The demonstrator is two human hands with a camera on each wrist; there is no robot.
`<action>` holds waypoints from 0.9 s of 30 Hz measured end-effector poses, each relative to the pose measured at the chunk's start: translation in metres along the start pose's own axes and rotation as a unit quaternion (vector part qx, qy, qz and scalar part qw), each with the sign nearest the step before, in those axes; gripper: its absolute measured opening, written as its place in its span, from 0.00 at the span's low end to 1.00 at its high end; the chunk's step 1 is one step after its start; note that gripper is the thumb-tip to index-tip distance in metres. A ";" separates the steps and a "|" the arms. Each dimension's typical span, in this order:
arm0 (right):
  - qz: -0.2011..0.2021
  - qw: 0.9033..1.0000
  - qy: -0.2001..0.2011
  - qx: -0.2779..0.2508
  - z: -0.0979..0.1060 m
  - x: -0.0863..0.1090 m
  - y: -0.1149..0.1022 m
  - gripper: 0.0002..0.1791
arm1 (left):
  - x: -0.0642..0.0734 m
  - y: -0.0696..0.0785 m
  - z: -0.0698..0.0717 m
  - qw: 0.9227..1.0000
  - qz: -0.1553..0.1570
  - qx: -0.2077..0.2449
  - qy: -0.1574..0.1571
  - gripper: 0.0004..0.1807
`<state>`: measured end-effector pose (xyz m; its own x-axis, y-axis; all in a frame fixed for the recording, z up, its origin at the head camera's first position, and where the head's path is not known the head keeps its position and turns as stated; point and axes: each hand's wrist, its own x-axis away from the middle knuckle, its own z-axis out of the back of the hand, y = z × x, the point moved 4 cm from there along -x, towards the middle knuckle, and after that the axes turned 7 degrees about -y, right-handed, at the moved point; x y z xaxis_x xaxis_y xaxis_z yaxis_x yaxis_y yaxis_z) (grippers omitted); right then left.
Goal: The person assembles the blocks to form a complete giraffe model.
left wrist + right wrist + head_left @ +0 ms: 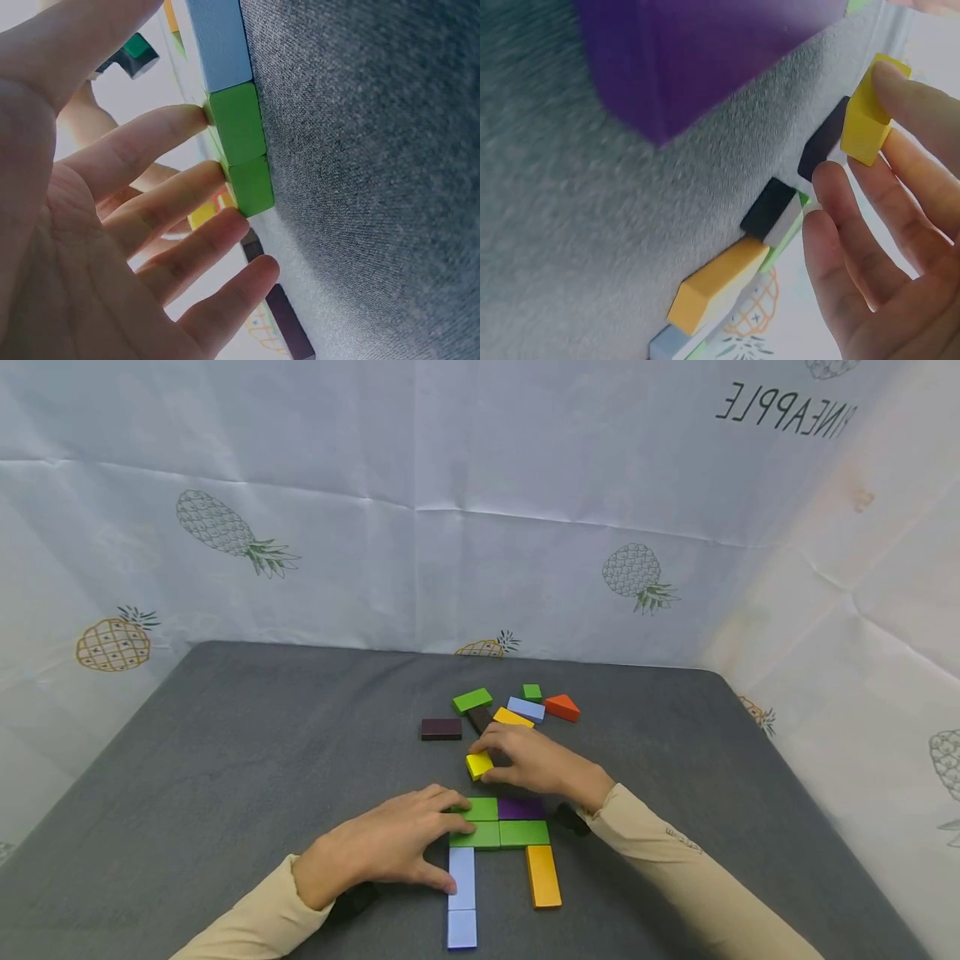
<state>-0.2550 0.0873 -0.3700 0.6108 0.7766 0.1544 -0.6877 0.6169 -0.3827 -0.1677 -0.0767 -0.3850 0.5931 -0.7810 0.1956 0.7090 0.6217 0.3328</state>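
- One yellow block (478, 767) before the tabletop's (262, 735) far edge: likely light, stiff
- Right hand (532, 760) — pinching its sides, best hold
- Left hand (393, 835) — spread, touching green blocks (486, 836)

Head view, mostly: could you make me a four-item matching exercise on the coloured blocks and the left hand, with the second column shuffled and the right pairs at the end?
Column one
1. Bright purple block
2. Red block
3. Bright yellow block
4. Left hand

Column two
A. Pinched by the right hand
B. Farthest right of the loose blocks beyond the right hand
C. Fingertips touching green blocks
D. End to end with a green block

Right pairs: 1-D, 2-B, 3-A, 4-C
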 end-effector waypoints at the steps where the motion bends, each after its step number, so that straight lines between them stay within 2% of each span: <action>1: -0.003 1.000 0.004 -0.001 0.001 0.002 0.000 0.20 | 0.000 0.000 0.000 1.000 0.001 0.001 0.000 0.33; 7: -0.028 1.000 0.011 -0.003 0.002 0.015 0.004 0.20 | 0.000 -0.001 0.000 1.000 0.007 0.004 -0.003 0.33; 27: -0.063 0.998 0.028 0.014 -0.001 0.057 0.006 0.18 | -0.001 0.000 0.000 1.000 0.010 0.022 -0.010 0.33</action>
<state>-0.2238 0.1349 -0.3645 0.7138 0.6844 0.1484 -0.6138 0.7135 -0.3378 -0.1682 -0.0764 -0.3856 0.5989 -0.7698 0.2210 0.6793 0.6344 0.3688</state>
